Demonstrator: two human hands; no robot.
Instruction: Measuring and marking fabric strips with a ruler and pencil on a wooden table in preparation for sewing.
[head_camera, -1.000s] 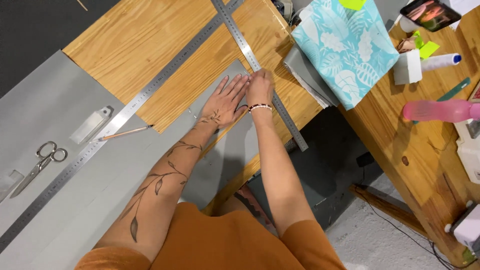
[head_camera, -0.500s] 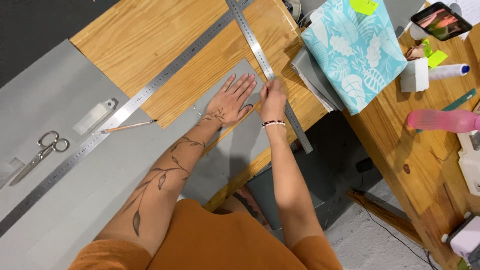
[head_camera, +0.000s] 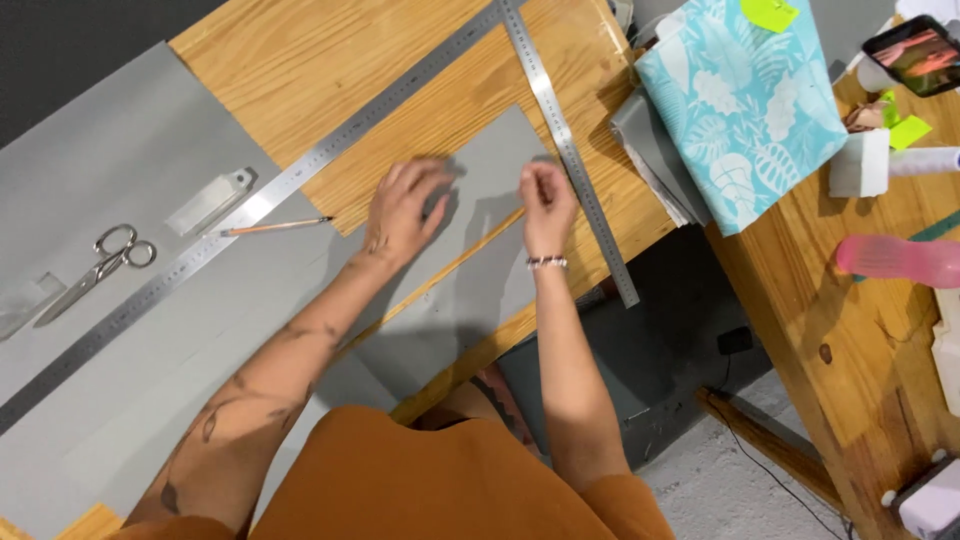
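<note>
A wooden workbench (head_camera: 300, 60) of pale planks fills the view, and most of its near part lies under a large flat sheet of grey fabric (head_camera: 120, 330). Across the bench runs a big steel L-shaped square (head_camera: 330, 150), its short arm dropping toward the bench's near edge.

Just beside that short arm lies a separate grey fabric panel (head_camera: 480, 230) — its long axis runs from the square's corner region down toward the person, a thin gap of wood showing between it and the big sheet. The left hand (head_camera: 405, 205) rests flat on the panel, fingers spread and relaxed, gripping nothing. The right hand (head_camera: 545, 205) has its fingertips curled at the panel's edge next to the square; whether it pinches the cloth, I cannot tell.

To do this well, I judge the flat palm should pin the panel while its edge is brought parallel to the steel arm — no wrinkles.

On the far side of the square's long arm, on the big sheet, lie steel scissors (head_camera: 100, 258) and a pencil (head_camera: 275, 227).
</note>
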